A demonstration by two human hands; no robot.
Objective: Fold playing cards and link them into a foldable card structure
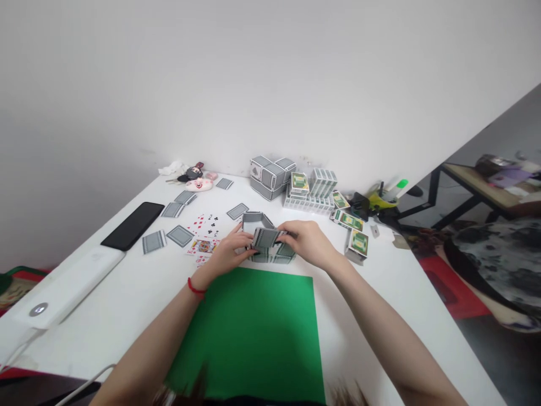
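Note:
Above the near end of the white table, my two hands meet at a small structure of folded grey-backed playing cards [283, 256]. My right hand [310, 241] is closed in a pinch on the right side of a grey-backed playing card [266, 238], which is tilted over the structure. My left hand [229, 249], a red string at its wrist, has its fingers closed at that card's left edge. Behind them stands an open frame of folded cards [253, 220]. Face-up cards [205, 246] lie left of my left hand. Just in front is a green mat [257, 338].
Joined card blocks [270, 175] stand by the wall, with stacked card boxes [308, 200] to their right. More card boxes [357, 245] lie farther right. A black phone [133, 225], a white power strip [76, 282] and loose cards [180, 235] are on the left.

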